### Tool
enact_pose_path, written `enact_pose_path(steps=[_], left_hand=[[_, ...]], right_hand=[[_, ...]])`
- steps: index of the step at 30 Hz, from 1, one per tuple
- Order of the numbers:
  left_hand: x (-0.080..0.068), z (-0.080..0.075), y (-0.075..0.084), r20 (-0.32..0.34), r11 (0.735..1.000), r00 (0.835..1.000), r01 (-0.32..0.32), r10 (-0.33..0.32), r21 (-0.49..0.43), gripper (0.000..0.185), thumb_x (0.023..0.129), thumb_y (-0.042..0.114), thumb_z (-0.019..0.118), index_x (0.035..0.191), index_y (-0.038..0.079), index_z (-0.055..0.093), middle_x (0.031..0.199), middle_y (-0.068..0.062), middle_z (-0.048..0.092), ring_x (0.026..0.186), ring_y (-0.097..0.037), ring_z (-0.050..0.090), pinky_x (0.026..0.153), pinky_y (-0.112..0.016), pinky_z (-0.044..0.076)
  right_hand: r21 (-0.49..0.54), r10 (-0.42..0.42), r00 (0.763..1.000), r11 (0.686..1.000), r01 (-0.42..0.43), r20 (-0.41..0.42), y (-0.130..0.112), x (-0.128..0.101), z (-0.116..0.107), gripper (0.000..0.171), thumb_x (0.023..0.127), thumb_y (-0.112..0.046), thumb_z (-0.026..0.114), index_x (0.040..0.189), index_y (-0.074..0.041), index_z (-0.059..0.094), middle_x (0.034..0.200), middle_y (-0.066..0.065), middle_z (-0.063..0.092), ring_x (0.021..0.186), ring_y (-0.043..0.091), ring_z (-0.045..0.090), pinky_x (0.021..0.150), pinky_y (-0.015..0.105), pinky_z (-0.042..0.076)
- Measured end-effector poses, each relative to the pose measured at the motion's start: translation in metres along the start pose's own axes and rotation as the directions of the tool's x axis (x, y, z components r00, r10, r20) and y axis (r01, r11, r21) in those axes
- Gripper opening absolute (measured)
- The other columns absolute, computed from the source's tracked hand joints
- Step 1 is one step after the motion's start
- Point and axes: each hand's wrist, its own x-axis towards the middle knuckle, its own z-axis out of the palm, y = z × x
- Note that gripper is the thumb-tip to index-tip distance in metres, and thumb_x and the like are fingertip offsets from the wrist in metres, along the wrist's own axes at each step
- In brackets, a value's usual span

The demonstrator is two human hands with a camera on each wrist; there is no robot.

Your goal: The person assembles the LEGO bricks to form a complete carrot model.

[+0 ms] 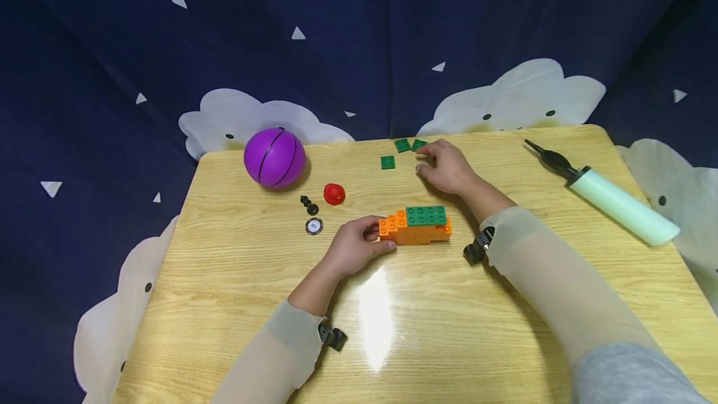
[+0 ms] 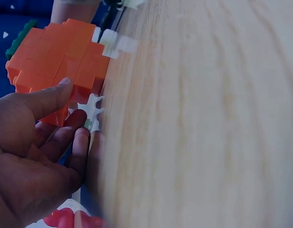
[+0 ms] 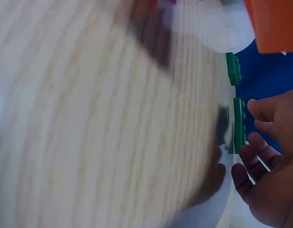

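Note:
A long stepped build of orange toy bricks [image 1: 417, 234] stands on the table, topped with green bricks [image 1: 426, 215] over its middle and right. My left hand [image 1: 359, 245] holds its left end, the thumb along the near side and the fingers behind. In the left wrist view the thumb presses on the orange bricks [image 2: 65, 57]. My right hand [image 1: 449, 169] is at the far side of the table, thumb and fingers apart, with nothing in its grasp. Its fingertips are close to a flat green brick [image 1: 418, 144]. Two more flat green bricks lie to its left, one at the back [image 1: 402, 145] and one nearer [image 1: 387, 162].
A purple ball [image 1: 274, 158] sits at the back left. Nearer are a small red hat-like thing [image 1: 334, 194], a black chess-like piece [image 1: 309, 205] and a round chip [image 1: 314, 226]. A hand pump [image 1: 622, 204] lies on the right. A dark curtain [image 1: 359, 48] hangs behind the table.

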Motion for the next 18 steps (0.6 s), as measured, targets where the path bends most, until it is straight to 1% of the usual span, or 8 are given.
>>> enact_pose_path(steps=[6,8,10,15,18], left_hand=[[0.0,0.0,0.0,0.005,1.0,1.0,-0.001,0.001,-0.003,0.049,0.087,0.026,0.086,0.132,0.015,0.07,0.118,0.003,0.074,0.105,-0.01,0.069,0.093,-0.03,0.055],[-0.0003,0.0002,0.0005,0.007,1.0,1.0,0.001,-0.001,-0.006,0.049,0.087,0.026,0.086,0.132,0.015,0.07,0.118,0.003,0.074,0.105,-0.01,0.069,0.093,-0.03,0.055],[-0.0008,0.0002,0.0008,0.008,1.0,1.0,0.0,0.0,-0.011,0.049,0.087,0.026,0.086,0.132,0.015,0.07,0.118,0.003,0.074,0.105,-0.01,0.069,0.093,-0.03,0.055],[-0.0008,0.0001,0.0003,0.004,1.0,1.0,0.001,-0.001,-0.02,0.05,0.087,0.025,0.087,0.132,0.014,0.069,0.118,0.002,0.074,0.106,-0.01,0.069,0.093,-0.03,0.055],[-0.0005,0.0001,0.0,0.001,1.0,1.0,0.001,-0.001,-0.019,0.049,0.087,0.025,0.086,0.132,0.014,0.069,0.118,0.002,0.074,0.106,-0.01,0.069,0.093,-0.029,0.056]], right_hand=[[-0.039,0.022,0.999,0.999,-0.021,0.028,0.0033,0.0067,0.0016,0.053,0.097,-0.022,0.067,0.145,-0.002,0.057,0.132,0.022,0.05,0.113,0.037,0.053,0.101,0.053,0.043],[-0.058,0.024,0.999,0.998,-0.022,0.036,0.0036,0.0084,0.0018,0.055,0.098,-0.022,0.066,0.147,-0.001,0.055,0.132,0.023,0.049,0.116,0.038,0.052,0.103,0.053,0.043],[-0.077,0.024,0.999,0.997,-0.02,0.044,0.0035,0.0093,0.0017,0.054,0.098,-0.022,0.066,0.146,0.0,0.055,0.132,0.024,0.049,0.119,0.039,0.052,0.106,0.052,0.042],[-0.103,0.017,0.998,0.995,-0.011,0.057,0.0023,0.0095,0.0012,0.046,0.098,-0.02,0.067,0.137,0.004,0.062,0.131,0.024,0.051,0.122,0.04,0.051,0.11,0.052,0.04],[-0.115,0.024,0.998,0.993,-0.017,0.054,0.0023,0.0093,0.0009,0.049,0.098,-0.02,0.067,0.14,0.004,0.06,0.134,0.025,0.049,0.124,0.04,0.05,0.11,0.052,0.04]])
